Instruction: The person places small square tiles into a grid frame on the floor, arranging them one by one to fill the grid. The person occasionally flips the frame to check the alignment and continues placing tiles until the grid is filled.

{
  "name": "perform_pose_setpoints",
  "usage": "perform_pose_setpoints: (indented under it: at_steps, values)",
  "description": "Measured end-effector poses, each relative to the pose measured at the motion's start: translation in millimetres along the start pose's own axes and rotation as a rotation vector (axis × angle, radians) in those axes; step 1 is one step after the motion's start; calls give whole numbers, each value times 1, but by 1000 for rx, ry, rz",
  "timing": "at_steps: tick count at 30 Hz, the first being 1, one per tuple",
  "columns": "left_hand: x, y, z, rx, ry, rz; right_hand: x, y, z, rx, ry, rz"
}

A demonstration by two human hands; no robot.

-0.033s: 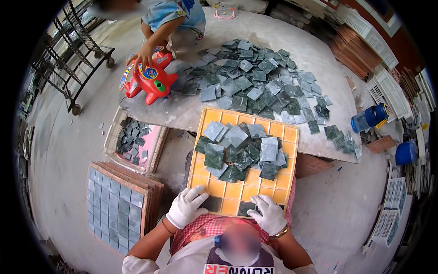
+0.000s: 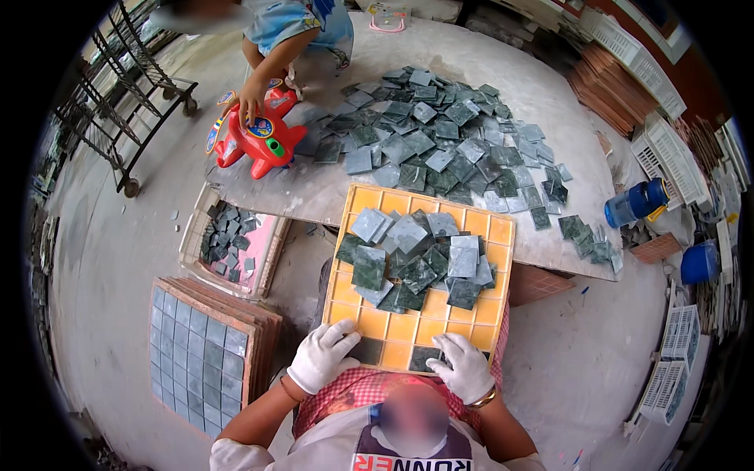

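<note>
Grey floor (image 2: 569, 369); squarish tray (image 2: 402, 328) points away, slightly right; left hand (image 2: 322, 359), right hand (image 2: 465, 369) spread.

Pale-gridded orange-yellow tray (image 2: 498, 230), mottled grey-green tiles (image 2: 369, 268), red-and-white checked cloth (image 2: 318, 399), bright red toy plane (image 2: 258, 146).

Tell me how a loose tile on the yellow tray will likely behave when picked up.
The tile should stay stiff, as it looks like a flat, stone-like slab. Being thin, it may chip if dropped. Because the tiles overlap loosely on the yellow tray, lifting one could make its neighbours slide.
</note>
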State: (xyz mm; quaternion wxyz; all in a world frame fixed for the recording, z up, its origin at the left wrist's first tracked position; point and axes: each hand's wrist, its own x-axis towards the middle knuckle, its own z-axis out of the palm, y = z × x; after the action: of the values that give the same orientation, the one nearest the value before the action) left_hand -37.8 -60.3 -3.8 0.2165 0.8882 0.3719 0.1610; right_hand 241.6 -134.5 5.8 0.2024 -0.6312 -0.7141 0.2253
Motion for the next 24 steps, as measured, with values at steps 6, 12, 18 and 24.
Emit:
perform_pose_setpoints:
  at_steps: [6, 12, 18, 24]
  values:
    - [1, 6, 3, 64, -30, 21, 29, -13, 1, -8, 90, -108]
    - [34, 1, -9, 96, 76, -8, 88, -15, 8, -278, 348, -104]
    - [92, -39, -13, 142, 102, -9, 121, -20, 5, -430, 215, 42]
    - [100, -51, -19, 115, 118, 100, 102, -21, 5, -305, 311, -227]
